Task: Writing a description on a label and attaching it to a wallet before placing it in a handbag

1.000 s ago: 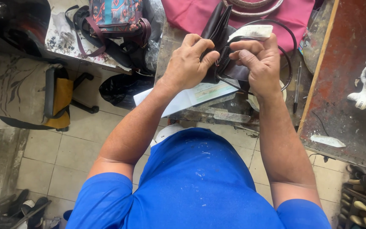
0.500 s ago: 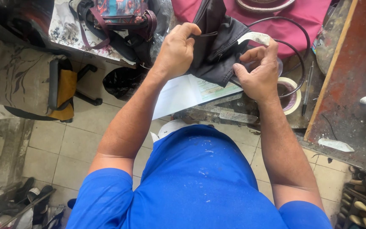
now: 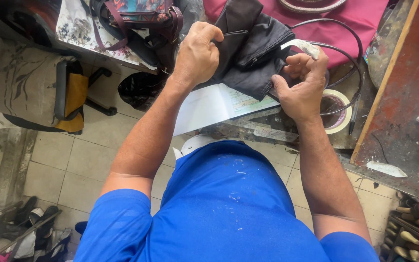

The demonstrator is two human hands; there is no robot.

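— Where is the bag, and how is it held?

— The black fabric bag [image 3: 250, 53] sits at about twelve o'clock from the person's chest, lifted just above the cluttered bench. The left hand [image 3: 197, 53] is curled into a fist, pinching a fold of the cloth at the bag's ten o'clock edge. I'd judge that grip keeps the cloth taut and tilted toward the eyes.

— And the other hand?

— The right hand [image 3: 304, 87], at the bag's four o'clock, has its fingers drawn together around the lower corner of the bag, with a pale strip of tape [image 3: 304, 47] standing up past the fingertips (whether it is stuck to the bag I cannot tell). A thin black cord [image 3: 350, 43] loops round behind that hand.

— Any packages or papers?

— A white printed paper sheet [image 3: 219, 104] lies under the bag at six o'clock, greenish print toward its right end, overhanging the bench edge. At three o'clock of the right hand lies a cream roll of tape [image 3: 338, 111], flat, open core upward, close enough to reach. A magenta cloth [image 3: 360, 17] spreads at one o'clock, and a patterned backpack [image 3: 141, 14] rests at eleven o'clock.
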